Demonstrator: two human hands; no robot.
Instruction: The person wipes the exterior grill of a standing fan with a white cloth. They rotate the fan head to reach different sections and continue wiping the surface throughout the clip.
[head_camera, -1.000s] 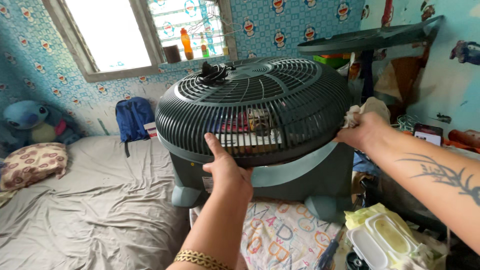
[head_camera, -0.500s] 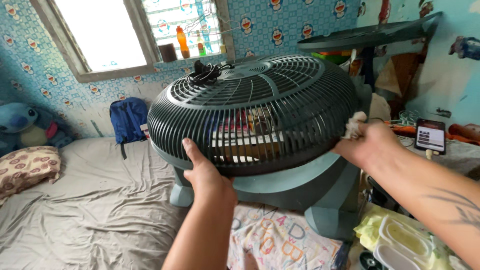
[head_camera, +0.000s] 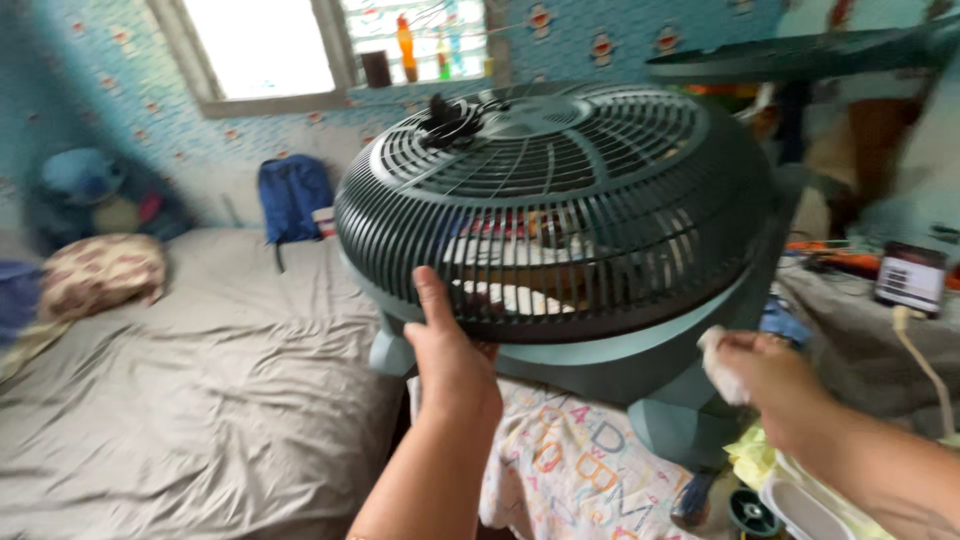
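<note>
A large dark teal fan grille (head_camera: 560, 200) lies tilted on top of the fan's teal body (head_camera: 640, 370). My left hand (head_camera: 450, 350) grips the grille's front rim, thumb up against the ribs. My right hand (head_camera: 765, 375) sits lower, off the grille, beside the fan body, closed around a small white cloth (head_camera: 720, 365). A bundle of black cord (head_camera: 445, 115) rests on the grille's top.
A bed with a grey sheet (head_camera: 180, 400) lies to the left, with a patterned pillow (head_camera: 100, 275) and a blue backpack (head_camera: 295, 195). A letter-print cloth (head_camera: 570, 460) lies under the fan. A phone (head_camera: 910, 280) stands at right; bottles line the window sill (head_camera: 420, 55).
My right hand with the cloth has come off the grille's right rim and dropped down beside the fan body. The view has swung left; my left hand keeps its grip.
</note>
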